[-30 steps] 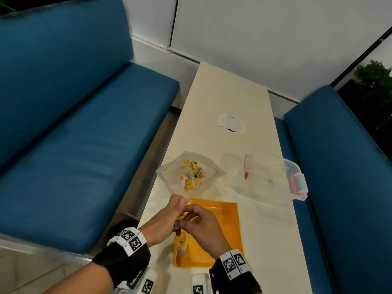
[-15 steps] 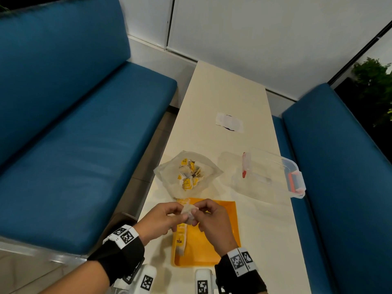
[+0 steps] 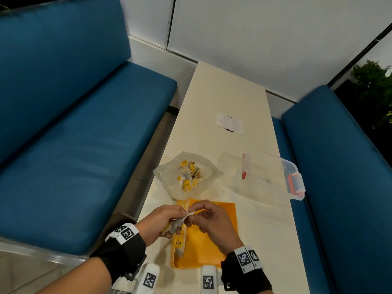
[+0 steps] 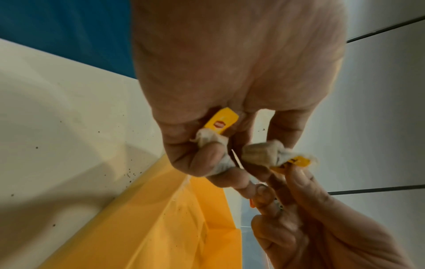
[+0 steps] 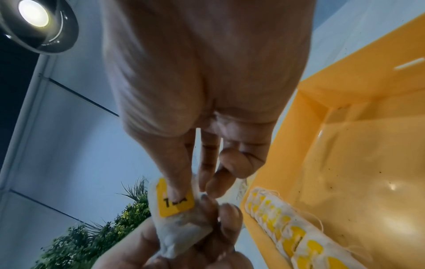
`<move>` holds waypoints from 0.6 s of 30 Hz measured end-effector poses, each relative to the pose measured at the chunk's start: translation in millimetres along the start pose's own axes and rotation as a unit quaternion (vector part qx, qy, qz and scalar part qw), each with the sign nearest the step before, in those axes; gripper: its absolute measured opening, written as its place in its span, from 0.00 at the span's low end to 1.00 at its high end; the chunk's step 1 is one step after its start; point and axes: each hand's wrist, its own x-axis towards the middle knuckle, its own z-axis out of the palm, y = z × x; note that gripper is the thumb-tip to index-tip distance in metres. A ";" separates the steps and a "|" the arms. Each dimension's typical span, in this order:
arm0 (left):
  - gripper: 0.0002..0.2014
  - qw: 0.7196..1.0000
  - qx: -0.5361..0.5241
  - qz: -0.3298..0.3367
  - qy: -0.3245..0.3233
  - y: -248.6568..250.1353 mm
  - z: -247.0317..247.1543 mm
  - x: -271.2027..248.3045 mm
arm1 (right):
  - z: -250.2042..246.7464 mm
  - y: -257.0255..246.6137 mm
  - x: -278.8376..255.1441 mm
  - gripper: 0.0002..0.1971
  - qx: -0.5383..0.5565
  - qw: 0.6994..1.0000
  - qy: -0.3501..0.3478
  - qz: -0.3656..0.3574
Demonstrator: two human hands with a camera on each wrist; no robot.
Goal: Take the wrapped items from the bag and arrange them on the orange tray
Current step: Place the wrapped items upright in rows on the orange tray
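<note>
Head view: above the orange tray [image 3: 214,249], one tea bag [image 3: 177,224] is pinched between left hand [image 3: 161,221] and right hand [image 3: 214,221]. Two are revealed by the left wrist view, one per hand; beyond the tray, one bag [image 3: 186,177] is seen.

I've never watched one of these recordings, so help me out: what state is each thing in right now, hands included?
Left hand: pinching a tea bag.
Right hand: pinching the same tea bag.
Bag: open, tea bags still inside.
Orange tray: a row of tea bags along its left wall.
Clear box: lidless, looks empty.
</note>
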 end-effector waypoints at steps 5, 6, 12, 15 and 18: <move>0.14 0.994 0.061 -0.007 0.085 -1.9 -7.9 4.6 | -12.0 1.2 7.4 0.05 -0.139 0.989 0.042 0.010; 0.12 0.991 0.087 0.001 0.098 -0.8 -9.4 4.3 | -13.8 2.2 9.6 0.06 -0.199 0.979 0.040 0.012; 0.14 0.953 0.245 0.151 0.090 0.0 -6.4 -2.0 | -20.2 -2.5 10.0 0.08 -0.168 0.985 0.037 0.012; 0.11 0.933 0.293 0.197 0.074 -3.1 -3.8 2.9 | -16.3 -4.8 7.1 0.08 -0.108 0.994 0.025 0.008; 0.03 0.928 0.293 0.211 0.088 -6.0 -1.2 7.0 | -13.6 -1.2 5.8 0.06 -0.066 0.997 0.028 0.025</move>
